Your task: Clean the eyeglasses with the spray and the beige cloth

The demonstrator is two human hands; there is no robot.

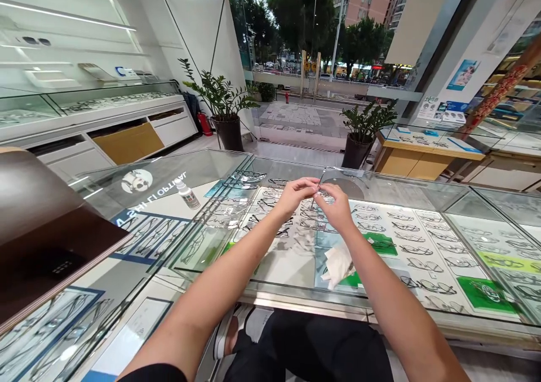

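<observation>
Above the glass counter (291, 283), my left hand (298, 193) and my right hand (336, 204) meet, fingers pinched together. Between them is a thin, dark-framed pair of glasses (322, 176), seen nearly edge-on and mostly hidden by the fingers. Both hands grip it. A crumpled white tissue (338, 265) lies on the counter, left of my right forearm. To the left, a small white spray bottle (187, 195) stands on the glass.
Rows of glasses (416, 251) and green cards (486, 293) show under the counter glass. A dark brown panel (51, 230) juts in at left. Beyond the counter are potted plants (228, 128) and glass doors (310, 78); a wooden display cabinet (422, 156) stands at right.
</observation>
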